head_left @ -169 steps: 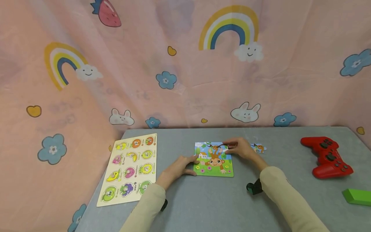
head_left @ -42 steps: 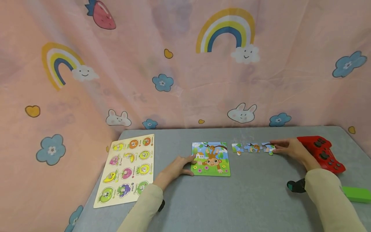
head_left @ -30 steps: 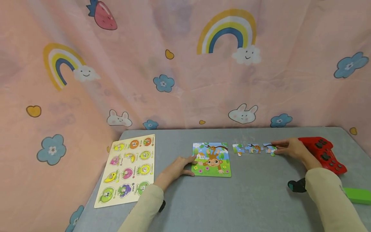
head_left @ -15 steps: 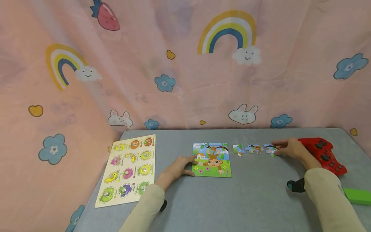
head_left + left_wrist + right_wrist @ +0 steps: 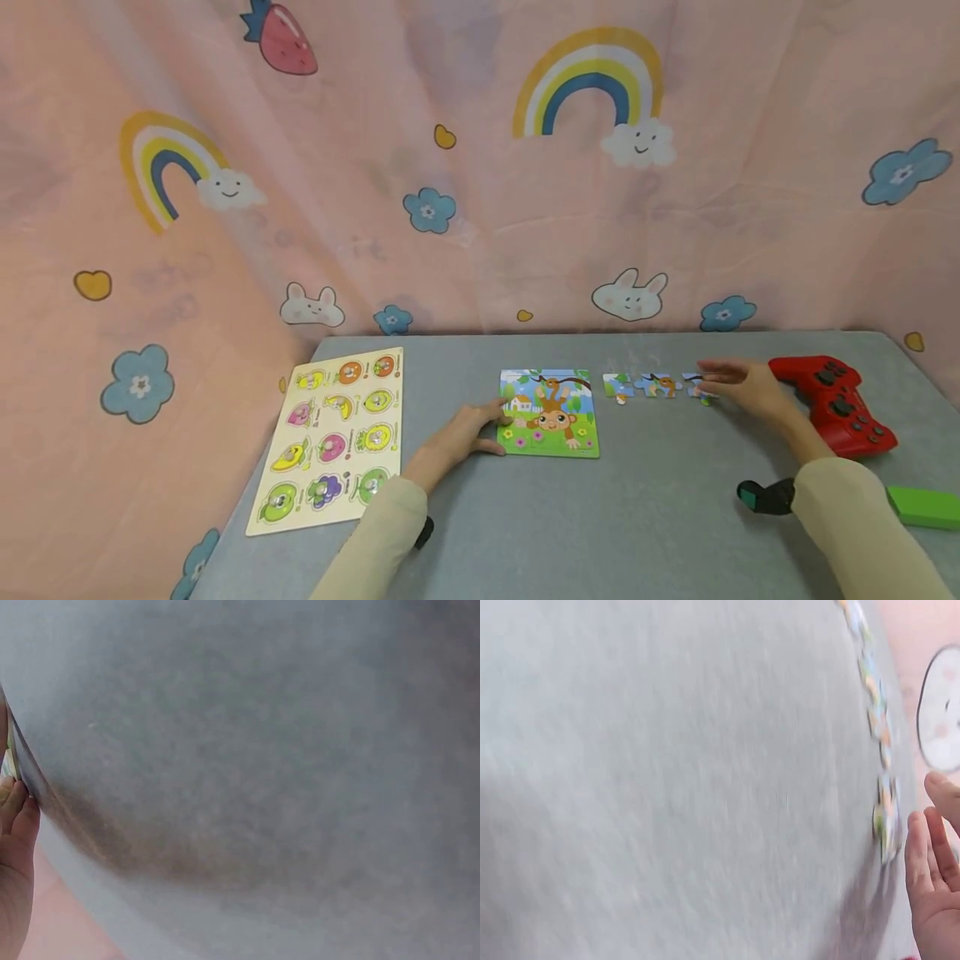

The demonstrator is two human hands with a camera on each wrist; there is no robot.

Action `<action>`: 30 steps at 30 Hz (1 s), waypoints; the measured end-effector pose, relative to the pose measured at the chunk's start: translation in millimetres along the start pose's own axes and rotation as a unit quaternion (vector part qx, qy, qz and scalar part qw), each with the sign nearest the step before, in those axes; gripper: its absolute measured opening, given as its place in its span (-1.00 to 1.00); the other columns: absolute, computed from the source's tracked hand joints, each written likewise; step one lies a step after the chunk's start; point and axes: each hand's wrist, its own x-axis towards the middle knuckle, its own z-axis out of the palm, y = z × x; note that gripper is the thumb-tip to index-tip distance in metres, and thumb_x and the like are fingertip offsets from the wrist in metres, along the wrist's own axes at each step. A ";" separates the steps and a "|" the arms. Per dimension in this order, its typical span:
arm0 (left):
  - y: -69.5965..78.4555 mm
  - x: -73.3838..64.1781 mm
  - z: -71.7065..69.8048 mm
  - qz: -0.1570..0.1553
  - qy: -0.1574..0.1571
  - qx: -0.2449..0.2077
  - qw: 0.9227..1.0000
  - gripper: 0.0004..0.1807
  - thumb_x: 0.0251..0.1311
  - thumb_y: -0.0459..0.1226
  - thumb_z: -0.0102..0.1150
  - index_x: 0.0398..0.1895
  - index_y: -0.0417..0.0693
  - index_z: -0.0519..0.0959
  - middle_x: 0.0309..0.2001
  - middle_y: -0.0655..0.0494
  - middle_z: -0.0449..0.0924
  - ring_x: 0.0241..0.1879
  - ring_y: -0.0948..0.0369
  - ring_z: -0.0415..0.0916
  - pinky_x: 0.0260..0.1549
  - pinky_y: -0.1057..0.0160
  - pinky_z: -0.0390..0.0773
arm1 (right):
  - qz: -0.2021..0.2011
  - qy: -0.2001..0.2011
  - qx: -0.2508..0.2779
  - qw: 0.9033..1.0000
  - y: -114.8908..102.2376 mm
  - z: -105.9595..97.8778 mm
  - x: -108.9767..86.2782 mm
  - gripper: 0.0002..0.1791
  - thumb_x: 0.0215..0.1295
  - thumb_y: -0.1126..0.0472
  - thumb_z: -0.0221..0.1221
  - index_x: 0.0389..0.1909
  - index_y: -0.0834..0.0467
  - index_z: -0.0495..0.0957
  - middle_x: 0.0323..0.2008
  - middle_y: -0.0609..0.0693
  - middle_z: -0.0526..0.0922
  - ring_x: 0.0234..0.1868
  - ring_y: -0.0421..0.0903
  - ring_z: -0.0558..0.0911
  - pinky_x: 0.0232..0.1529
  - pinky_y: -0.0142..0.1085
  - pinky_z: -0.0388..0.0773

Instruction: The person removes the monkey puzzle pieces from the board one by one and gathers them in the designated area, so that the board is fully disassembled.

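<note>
A square monkey jigsaw board (image 5: 549,425) lies mid-table in the head view. My left hand (image 5: 457,433) rests at its left side, index finger over the edge and thumb low beside it; the left wrist view catches only those fingers (image 5: 24,817) at the board's rim. To the board's right three loose jigsaw pieces form a row: a left piece (image 5: 618,386), a middle piece (image 5: 658,386) and a right piece (image 5: 692,382). Over the right piece hovers my right hand (image 5: 750,392), fingers extended, hiding part of it. In the right wrist view the fingertips stand apart from that piece (image 5: 886,821).
A wooden fruit peg puzzle (image 5: 330,437) lies at the left of the grey table (image 5: 637,525). Close to the right hand is a red game controller (image 5: 836,404), and a green block (image 5: 926,507) sits at the right front. A pink patterned curtain (image 5: 480,275) hangs behind the table.
Earlier my right hand was on the board's upper right; it has since moved right, and three pieces now lie in a row. Just now it lifted off the right piece. My left hand stayed.
</note>
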 end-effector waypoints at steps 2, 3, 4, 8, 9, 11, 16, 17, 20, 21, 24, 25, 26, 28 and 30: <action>0.3 0.3 -0.3 0.002 0.001 0.001 1.000 -0.50 0.00 -0.22 0.39 0.05 -0.21 0.58 0.35 -0.15 0.28 0.32 -0.01 0.26 0.27 0.13 0.30 | -0.006 -0.003 0.024 1.000 -3.4 4.2 -2.1 -0.35 0.33 0.09 0.20 0.25 0.46 0.32 0.10 0.43 0.50 -0.24 -0.66 0.44 -0.25 -0.64 0.45; 0.5 0.5 -0.5 0.005 0.001 0.002 1.000 -0.50 0.00 -0.22 0.38 0.05 -0.20 0.57 0.34 -0.15 0.29 0.32 -0.01 0.26 0.27 0.13 0.29 | -0.008 -0.008 0.041 0.999 -5.1 6.3 -2.9 -0.35 0.34 0.10 0.20 0.26 0.47 0.30 0.13 0.44 0.46 -0.23 -0.64 0.46 -0.23 -0.63 0.46; 0.7 0.5 -0.5 0.006 0.001 0.003 1.000 -0.49 0.01 -0.21 0.38 0.07 -0.20 0.57 0.35 -0.15 0.28 0.32 -0.01 0.26 0.27 0.13 0.29 | -0.012 -0.012 0.055 0.998 -6.9 8.3 -4.0 -0.35 0.34 0.11 0.19 0.27 0.47 0.29 0.15 0.45 0.43 -0.21 -0.63 0.47 -0.21 -0.63 0.47; 0.8 -0.1 0.1 0.008 0.003 0.004 1.000 -0.50 0.04 -0.20 0.36 0.07 -0.15 0.53 0.35 -0.14 0.29 0.29 0.01 0.31 0.26 0.13 0.31 | -0.016 -0.026 0.096 0.995 -14.7 16.5 -7.2 -0.37 0.34 0.15 0.19 0.28 0.47 0.28 0.21 0.42 0.39 -0.15 -0.58 0.51 -0.15 -0.63 0.48; 0.7 -0.3 0.2 0.010 0.006 0.005 1.000 -0.52 0.05 -0.19 0.36 0.06 -0.14 0.52 0.34 -0.14 0.30 0.28 0.00 0.32 0.25 0.13 0.33 | -0.014 -0.028 0.100 0.994 -16.9 18.6 -7.7 -0.36 0.34 0.15 0.19 0.28 0.46 0.28 0.22 0.40 0.40 -0.14 -0.58 0.52 -0.14 -0.63 0.48; 0.3 -0.8 0.5 0.018 0.014 0.001 1.000 -0.54 0.04 -0.21 0.36 0.03 -0.15 0.52 0.32 -0.15 0.34 0.26 0.00 0.36 0.24 0.12 0.35 | -0.013 -0.031 0.099 0.995 -21.5 23.7 -8.2 -0.36 0.33 0.10 0.20 0.28 0.42 0.31 0.22 0.35 0.42 -0.13 -0.58 0.51 -0.14 -0.65 0.45; -1.0 -2.6 0.7 0.033 0.019 -0.016 0.999 -0.55 0.03 -0.24 0.36 0.00 -0.18 0.53 0.32 -0.19 0.31 0.27 -0.03 0.34 0.26 0.08 0.32 | -0.020 -0.061 0.126 0.990 -34.8 42.2 -9.7 -0.35 0.34 0.08 0.19 0.30 0.39 0.31 0.25 0.37 0.37 -0.07 -0.54 0.52 -0.07 -0.65 0.43; -1.3 -3.0 0.8 0.032 0.017 -0.017 0.999 -0.56 0.03 -0.23 0.36 0.00 -0.17 0.53 0.34 -0.19 0.29 0.27 -0.03 0.33 0.26 0.08 0.32 | -0.023 -0.069 0.138 0.988 -38.1 46.8 -10.2 -0.35 0.34 0.10 0.19 0.30 0.40 0.29 0.26 0.38 0.36 -0.06 -0.53 0.52 -0.06 -0.64 0.43; -2.7 -2.8 1.4 0.032 0.014 -0.020 0.999 -0.56 0.04 -0.23 0.35 0.01 -0.14 0.53 0.33 -0.15 0.32 0.29 0.00 0.31 0.28 0.11 0.29 | -0.035 -0.088 0.185 0.978 -47.6 62.5 -10.8 -0.37 0.33 0.19 0.20 0.29 0.45 0.27 0.25 0.42 0.34 -0.02 -0.44 0.56 -0.04 -0.60 0.46; -3.2 -2.9 1.8 0.036 0.014 -0.017 0.999 -0.58 0.05 -0.23 0.34 0.00 -0.14 0.54 0.33 -0.14 0.33 0.29 0.01 0.32 0.28 0.12 0.29 | -0.034 -0.094 0.200 0.975 -51.1 67.9 -11.1 -0.38 0.32 0.22 0.20 0.29 0.47 0.27 0.25 0.43 0.34 -0.01 -0.41 0.57 -0.03 -0.58 0.47; -4.8 -2.4 2.6 0.046 0.015 -0.018 0.999 -0.63 0.05 -0.24 0.34 -0.05 -0.14 0.56 0.32 -0.15 0.33 0.29 0.03 0.31 0.28 0.14 0.28 | -0.035 -0.111 0.240 0.964 -59.7 84.1 -10.8 -0.39 0.31 0.28 0.20 0.27 0.50 0.26 0.24 0.44 0.34 0.01 -0.31 0.60 -0.02 -0.53 0.50; -5.1 -2.5 2.7 0.050 0.015 -0.018 0.998 -0.65 0.05 -0.24 0.33 -0.07 -0.14 0.57 0.33 -0.16 0.32 0.29 0.02 0.31 0.28 0.14 0.29 | -0.036 -0.116 0.248 0.961 -62.2 89.2 -10.8 -0.39 0.30 0.28 0.21 0.27 0.51 0.26 0.24 0.45 0.34 0.02 -0.29 0.60 -0.02 -0.51 0.51; -5.3 -2.6 2.7 0.053 0.014 -0.019 0.998 -0.66 0.05 -0.25 0.33 -0.09 -0.14 0.58 0.33 -0.17 0.31 0.29 0.02 0.31 0.27 0.14 0.30 | -0.033 -0.119 0.255 0.959 -64.6 94.0 -10.9 -0.39 0.30 0.28 0.21 0.27 0.50 0.26 0.24 0.44 0.34 0.02 -0.28 0.60 -0.02 -0.50 0.51; -5.8 -2.8 2.6 0.052 0.011 -0.021 0.998 -0.69 0.05 -0.25 0.33 -0.12 -0.15 0.59 0.36 -0.20 0.24 0.29 0.01 0.31 0.26 0.14 0.31 | -0.039 -0.126 0.268 0.954 -68.2 102.7 -10.9 -0.40 0.30 0.30 0.20 0.27 0.51 0.26 0.25 0.44 0.32 0.05 -0.24 0.60 0.00 -0.47 0.52; -5.9 -2.9 2.3 0.052 0.008 -0.020 0.998 -0.69 0.05 -0.24 0.33 -0.13 -0.15 0.59 0.36 -0.22 0.22 0.29 0.00 0.31 0.25 0.14 0.33 | -0.041 -0.131 0.277 0.951 -71.8 110.7 -11.2 -0.40 0.30 0.31 0.20 0.26 0.51 0.27 0.25 0.44 0.33 0.06 -0.22 0.59 0.00 -0.45 0.53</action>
